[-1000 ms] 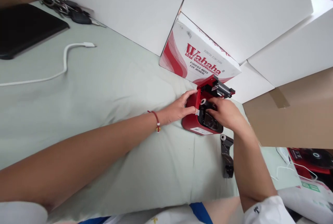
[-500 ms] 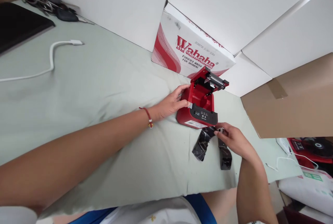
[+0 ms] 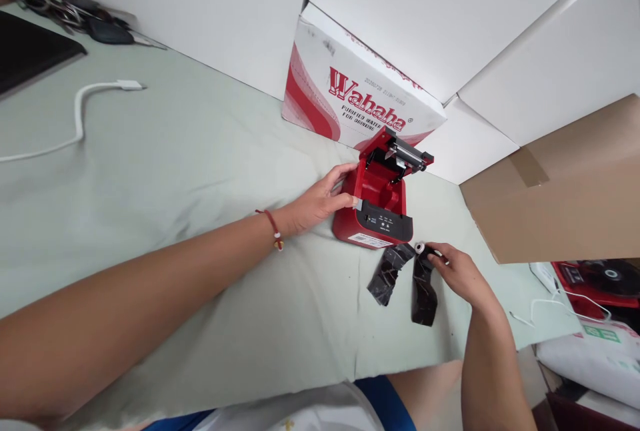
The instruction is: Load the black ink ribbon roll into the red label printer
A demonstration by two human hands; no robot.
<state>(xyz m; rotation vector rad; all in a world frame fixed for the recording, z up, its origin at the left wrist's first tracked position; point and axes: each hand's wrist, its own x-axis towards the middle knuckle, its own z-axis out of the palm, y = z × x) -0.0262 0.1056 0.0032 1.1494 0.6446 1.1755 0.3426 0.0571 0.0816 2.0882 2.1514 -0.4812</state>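
A small red label printer (image 3: 345,225) stands on the cloth with its lid raised and a roller showing under the lid. The compartment inside is bare red plastic. My left hand (image 3: 320,203) grips the printer's left side, thumb on the front corner and fingers round the back. At the printer's front right, my right hand (image 3: 455,272) pinches a black marbled label strip (image 3: 424,297) beside a small white-ended core. The strip hangs down in a curl. Just left of it, another black marbled strip (image 3: 387,274) reaches from near the core; whether the two are joined is hard to tell.
Behind the printer is a Wahaha water carton (image 3: 320,84) among white boxes. A brown carton (image 3: 565,197) stands at right. A white cable (image 3: 80,107), keys (image 3: 107,31) and a dark flat object (image 3: 35,51) lie at left. A white bag (image 3: 590,357) sits beyond the table's right edge.
My right hand has shifted slightly right and turned, so the core's white end shows and the strips hang apart from each other. My left hand stays on the printer. The view has moved slightly.
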